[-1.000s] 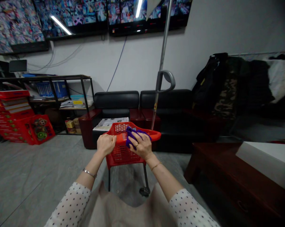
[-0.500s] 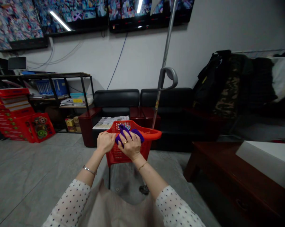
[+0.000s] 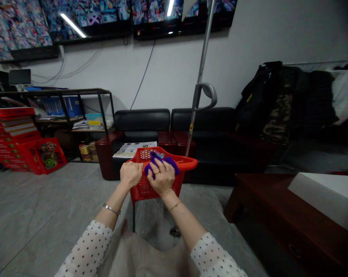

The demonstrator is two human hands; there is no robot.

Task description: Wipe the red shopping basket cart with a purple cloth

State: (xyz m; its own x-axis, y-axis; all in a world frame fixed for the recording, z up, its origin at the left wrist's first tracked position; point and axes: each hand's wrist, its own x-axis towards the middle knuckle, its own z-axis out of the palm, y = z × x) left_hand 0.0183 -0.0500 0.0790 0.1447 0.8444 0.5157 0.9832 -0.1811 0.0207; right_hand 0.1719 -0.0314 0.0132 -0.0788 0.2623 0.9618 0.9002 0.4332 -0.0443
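Note:
A small red plastic shopping cart (image 3: 143, 190) stands in front of me, with a perforated basket and a rounded handle bar. My left hand (image 3: 131, 174) is closed round the left part of its handle. Under the fingers of my right hand (image 3: 162, 179) is a purple cloth (image 3: 171, 163), bunched and pressed against the handle near its middle. The right hand grips cloth and bar together. A tall metal pole (image 3: 190, 134) with a grey loop grip (image 3: 210, 95) rises from the cart's right side. My palms are hidden from view.
Black armchairs (image 3: 142, 118) with dark red wooden arms stand behind the cart, one with a newspaper (image 3: 132, 149) on its seat. A low wooden table (image 3: 260, 192) is at right. Red boxes (image 3: 15, 142) and a shelf (image 3: 84, 91) stand left. Coats (image 3: 286, 100) hang at far right.
My right hand and the purple cloth have shifted slightly to the right along the handle. My left hand keeps its grip on the bar, and the cart stays in place.

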